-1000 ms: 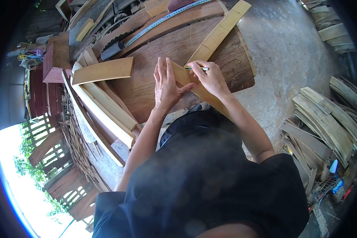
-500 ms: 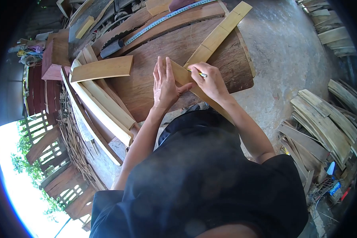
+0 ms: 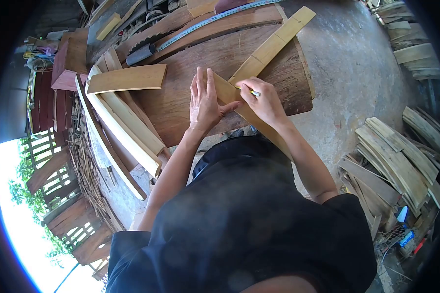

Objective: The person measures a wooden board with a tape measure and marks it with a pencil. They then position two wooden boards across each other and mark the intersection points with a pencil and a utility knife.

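While the left hand [image 3: 205,101] stays flat, fingers straight, on the bamboo strip [image 3: 222,88] at the worktop's [image 3: 176,110] near edge, the right hand [image 3: 268,103], pinching the pencil [image 3: 254,93], has slid nearer. The marking seems to be progressing.

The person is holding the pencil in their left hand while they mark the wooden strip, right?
Not quite. The pencil is in the right hand. The left hand lies flat on the wooden strip. The head view shows it.
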`<control>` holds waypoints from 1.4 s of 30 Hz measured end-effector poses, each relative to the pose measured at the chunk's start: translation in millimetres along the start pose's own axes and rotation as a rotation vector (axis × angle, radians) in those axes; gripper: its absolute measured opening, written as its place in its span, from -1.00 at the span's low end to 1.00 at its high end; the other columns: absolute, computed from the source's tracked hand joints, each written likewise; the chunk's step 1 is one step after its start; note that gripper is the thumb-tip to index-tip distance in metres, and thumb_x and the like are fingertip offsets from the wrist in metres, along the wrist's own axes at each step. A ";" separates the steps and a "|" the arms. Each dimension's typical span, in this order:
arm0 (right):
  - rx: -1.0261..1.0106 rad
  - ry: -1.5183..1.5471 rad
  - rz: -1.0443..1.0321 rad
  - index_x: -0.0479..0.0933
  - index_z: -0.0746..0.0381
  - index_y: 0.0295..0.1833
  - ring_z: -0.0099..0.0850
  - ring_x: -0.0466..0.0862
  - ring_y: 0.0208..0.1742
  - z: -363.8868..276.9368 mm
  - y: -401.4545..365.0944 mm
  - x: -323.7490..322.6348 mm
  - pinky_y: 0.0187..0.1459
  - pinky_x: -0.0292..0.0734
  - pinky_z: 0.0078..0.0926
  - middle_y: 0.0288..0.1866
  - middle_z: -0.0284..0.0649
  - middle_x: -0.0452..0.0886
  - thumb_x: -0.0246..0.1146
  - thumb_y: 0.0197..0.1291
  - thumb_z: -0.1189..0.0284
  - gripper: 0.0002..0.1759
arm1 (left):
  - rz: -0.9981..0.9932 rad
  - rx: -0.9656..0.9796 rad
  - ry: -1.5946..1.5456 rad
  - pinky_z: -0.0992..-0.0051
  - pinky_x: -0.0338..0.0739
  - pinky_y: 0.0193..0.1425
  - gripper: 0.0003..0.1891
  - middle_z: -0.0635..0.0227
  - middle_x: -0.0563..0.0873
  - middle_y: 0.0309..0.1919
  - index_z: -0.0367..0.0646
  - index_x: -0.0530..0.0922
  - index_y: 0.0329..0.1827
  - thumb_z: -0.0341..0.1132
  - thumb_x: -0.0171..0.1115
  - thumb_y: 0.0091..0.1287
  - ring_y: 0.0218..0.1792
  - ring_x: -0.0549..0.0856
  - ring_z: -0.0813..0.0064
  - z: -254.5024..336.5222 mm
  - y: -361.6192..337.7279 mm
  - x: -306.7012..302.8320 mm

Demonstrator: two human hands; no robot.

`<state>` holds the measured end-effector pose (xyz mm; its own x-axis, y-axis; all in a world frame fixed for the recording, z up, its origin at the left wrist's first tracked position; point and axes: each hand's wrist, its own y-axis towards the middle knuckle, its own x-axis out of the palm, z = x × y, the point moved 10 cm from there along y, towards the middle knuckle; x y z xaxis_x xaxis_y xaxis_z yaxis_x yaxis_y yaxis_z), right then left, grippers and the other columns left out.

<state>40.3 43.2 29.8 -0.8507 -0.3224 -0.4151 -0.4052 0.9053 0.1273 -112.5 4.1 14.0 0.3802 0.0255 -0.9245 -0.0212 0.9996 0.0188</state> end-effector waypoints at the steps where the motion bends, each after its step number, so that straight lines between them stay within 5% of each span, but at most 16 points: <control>1: -0.015 -0.003 0.002 0.71 0.36 0.02 -0.14 0.80 -0.08 1.6 7.4 6.5 -0.03 0.65 -0.30 -0.07 0.00 0.77 0.24 0.49 0.41 -0.76 | 0.003 0.007 0.006 0.01 0.22 0.65 0.36 -0.26 0.07 0.64 -0.40 0.09 0.66 0.38 0.55 0.00 0.61 0.15 -0.23 0.6 -0.2 0.5; 15: 0.014 -0.070 0.024 0.70 0.31 -0.11 -0.09 0.77 -0.19 -0.9 -15.9 -12.5 -0.14 0.64 -0.24 -0.19 -0.04 0.74 0.26 0.44 0.43 -0.82 | 0.009 -0.001 0.001 0.01 0.22 0.65 0.35 -0.27 0.08 0.64 -0.39 0.08 0.67 0.39 0.55 0.02 0.61 0.15 -0.24 3.2 -0.6 -1.3; 42: 0.015 0.003 -0.015 0.71 0.33 -0.01 -0.21 0.79 -0.13 0.4 -1.3 -5.1 -0.09 0.64 -0.35 -0.11 -0.05 0.78 0.22 0.50 0.44 -0.78 | 0.008 -0.015 -0.014 0.03 0.19 0.66 0.35 -0.25 0.06 0.64 -0.40 0.10 0.66 0.36 0.56 0.01 0.62 0.13 -0.21 1.8 -1.9 -2.0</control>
<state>45.4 43.7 31.4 -0.8456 -0.3369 -0.4140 -0.4128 0.9045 0.1072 -111.5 2.1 16.6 0.3924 0.0341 -0.9191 -0.0378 0.9991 0.0209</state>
